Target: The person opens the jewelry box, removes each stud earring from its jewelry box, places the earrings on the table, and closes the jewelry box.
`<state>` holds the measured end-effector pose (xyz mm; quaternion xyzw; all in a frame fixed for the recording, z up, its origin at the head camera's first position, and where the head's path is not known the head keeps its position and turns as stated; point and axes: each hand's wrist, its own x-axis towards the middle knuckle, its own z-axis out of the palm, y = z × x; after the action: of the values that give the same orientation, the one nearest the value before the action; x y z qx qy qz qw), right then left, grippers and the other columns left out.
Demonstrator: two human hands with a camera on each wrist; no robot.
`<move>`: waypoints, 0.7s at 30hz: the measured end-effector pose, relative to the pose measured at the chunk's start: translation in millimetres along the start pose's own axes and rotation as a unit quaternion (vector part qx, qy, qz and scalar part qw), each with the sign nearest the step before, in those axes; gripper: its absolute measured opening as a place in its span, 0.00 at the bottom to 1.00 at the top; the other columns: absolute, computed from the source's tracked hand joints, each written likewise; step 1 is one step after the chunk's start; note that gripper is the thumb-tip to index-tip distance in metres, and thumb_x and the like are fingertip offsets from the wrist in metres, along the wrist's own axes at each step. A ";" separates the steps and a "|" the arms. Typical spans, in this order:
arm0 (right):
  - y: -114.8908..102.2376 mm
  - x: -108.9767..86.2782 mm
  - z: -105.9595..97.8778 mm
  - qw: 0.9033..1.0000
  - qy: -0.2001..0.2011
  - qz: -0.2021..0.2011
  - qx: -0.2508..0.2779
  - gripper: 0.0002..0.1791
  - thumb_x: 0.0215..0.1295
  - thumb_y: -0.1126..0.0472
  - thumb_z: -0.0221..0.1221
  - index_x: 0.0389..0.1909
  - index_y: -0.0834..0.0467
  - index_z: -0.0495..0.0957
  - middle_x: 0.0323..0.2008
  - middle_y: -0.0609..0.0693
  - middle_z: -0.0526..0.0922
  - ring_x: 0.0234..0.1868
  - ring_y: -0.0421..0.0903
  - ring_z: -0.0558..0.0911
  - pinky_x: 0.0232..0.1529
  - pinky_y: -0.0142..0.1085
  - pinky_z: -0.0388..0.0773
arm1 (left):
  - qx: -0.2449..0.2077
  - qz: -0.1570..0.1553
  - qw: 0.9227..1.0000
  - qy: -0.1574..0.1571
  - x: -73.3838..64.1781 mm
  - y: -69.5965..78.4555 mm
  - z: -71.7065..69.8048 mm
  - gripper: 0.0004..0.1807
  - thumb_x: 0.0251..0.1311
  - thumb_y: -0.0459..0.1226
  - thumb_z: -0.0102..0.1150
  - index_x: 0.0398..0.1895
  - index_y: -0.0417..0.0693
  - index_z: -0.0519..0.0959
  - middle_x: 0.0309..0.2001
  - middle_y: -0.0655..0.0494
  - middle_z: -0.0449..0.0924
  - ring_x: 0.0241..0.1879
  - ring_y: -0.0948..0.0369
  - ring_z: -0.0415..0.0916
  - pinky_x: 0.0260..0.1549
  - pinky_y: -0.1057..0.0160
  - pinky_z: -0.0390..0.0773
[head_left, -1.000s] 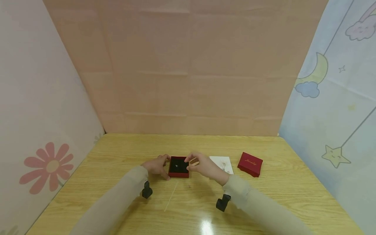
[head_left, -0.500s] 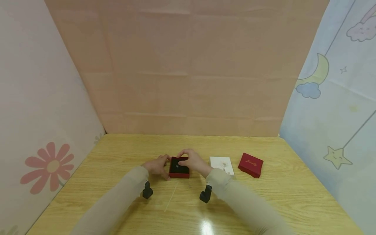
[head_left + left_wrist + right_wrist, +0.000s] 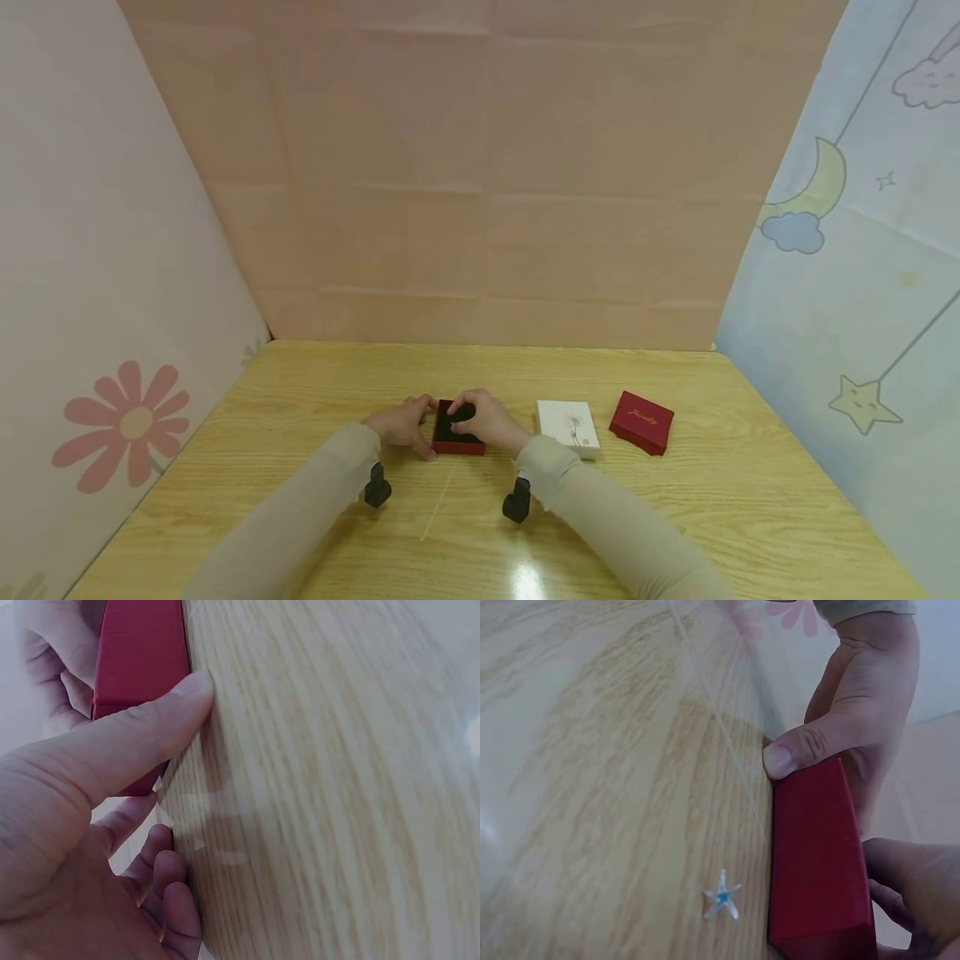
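A red open jewelry box [image 3: 459, 448] with a black lining sits mid-table in the head view. My left hand [image 3: 403, 423] grips its left side, the thumb [image 3: 150, 735] along the front wall and the fingers behind. My right hand [image 3: 483, 419] reaches over the box from the right. Its thumb and forefinger come together at the small star on the black lining, which they mostly hide; I cannot tell whether they pinch it. A small silvery star piece with a blue centre [image 3: 722, 897] lies on the table before the box in the right wrist view.
Right of the box stands a white box [image 3: 567, 427] with a flower print. Farther right lies a red box lid [image 3: 642, 422] with gold lettering. A thin pale line [image 3: 438, 502] runs across the wooden tabletop [image 3: 360, 367]. Fabric-like backdrops enclose the back and sides.
My right hand has moved left from the box's right edge onto the star in the lining, uncovering the white box. My left hand has stayed at the jewelry box.
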<state>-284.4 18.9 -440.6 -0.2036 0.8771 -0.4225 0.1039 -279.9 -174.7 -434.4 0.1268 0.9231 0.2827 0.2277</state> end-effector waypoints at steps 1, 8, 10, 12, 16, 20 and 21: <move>0.0 0.0 0.8 1.000 0.001 0.002 0.001 0.09 0.59 0.66 0.66 0.40 0.58 0.81 0.56 0.60 0.73 0.60 0.59 0.71 0.61 0.54 0.68 | -0.001 -0.001 1.000 0.000 -0.5 0.8 -0.1 0.45 0.43 0.42 0.78 0.64 0.50 0.61 0.58 0.45 0.66 0.60 0.48 0.67 0.55 0.42 0.71; 1.3 0.6 3.8 1.000 0.009 0.007 -0.022 0.07 0.57 0.66 0.67 0.37 0.58 0.81 0.57 0.61 0.73 0.61 0.61 0.71 0.60 0.53 0.71 | 0.002 -0.007 1.000 0.001 -3.6 5.0 -1.3 0.44 0.43 0.42 0.78 0.62 0.50 0.62 0.59 0.44 0.66 0.60 0.48 0.67 0.56 0.42 0.70; 0.7 0.0 4.1 0.999 0.009 0.007 -0.031 0.07 0.57 0.65 0.68 0.36 0.58 0.81 0.57 0.62 0.73 0.61 0.61 0.71 0.59 0.53 0.71 | 0.003 -0.009 1.000 0.001 -3.2 4.8 -1.3 0.44 0.43 0.42 0.78 0.63 0.50 0.62 0.59 0.44 0.66 0.60 0.48 0.68 0.56 0.42 0.70; 0.3 -0.2 4.6 0.999 0.010 0.010 -0.035 0.07 0.57 0.65 0.68 0.36 0.58 0.81 0.57 0.62 0.73 0.61 0.62 0.71 0.60 0.53 0.71 | 0.002 -0.010 1.000 0.001 -2.8 4.4 -1.3 0.45 0.43 0.42 0.78 0.63 0.50 0.61 0.59 0.44 0.66 0.60 0.48 0.68 0.56 0.42 0.70; 0.7 0.7 5.9 0.999 0.011 0.020 -0.038 0.07 0.57 0.65 0.68 0.35 0.57 0.82 0.58 0.62 0.73 0.62 0.62 0.71 0.60 0.52 0.71 | 0.000 -0.013 1.000 -0.001 -2.0 3.1 -1.0 0.45 0.43 0.42 0.78 0.63 0.51 0.61 0.59 0.44 0.66 0.60 0.48 0.68 0.56 0.42 0.70; 1.2 1.4 6.3 0.999 0.012 0.023 -0.038 0.06 0.57 0.65 0.68 0.35 0.58 0.82 0.58 0.62 0.72 0.62 0.62 0.71 0.60 0.52 0.71 | 0.000 -0.011 1.000 -0.001 -1.0 1.6 -0.2 0.45 0.43 0.42 0.78 0.63 0.51 0.61 0.60 0.45 0.65 0.61 0.48 0.67 0.56 0.42 0.70; 1.6 1.6 6.4 0.999 0.012 0.023 -0.038 0.06 0.57 0.65 0.68 0.35 0.58 0.82 0.58 0.62 0.72 0.62 0.61 0.71 0.60 0.52 0.72 | 0.000 -0.010 1.000 -0.001 -0.9 1.5 -0.2 0.45 0.43 0.42 0.78 0.63 0.51 0.61 0.60 0.44 0.65 0.61 0.48 0.67 0.56 0.42 0.70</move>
<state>-284.0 14.6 -445.8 -0.1818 0.8980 -0.3891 0.0953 -279.0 -173.9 -433.1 0.1179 0.9240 0.2803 0.2318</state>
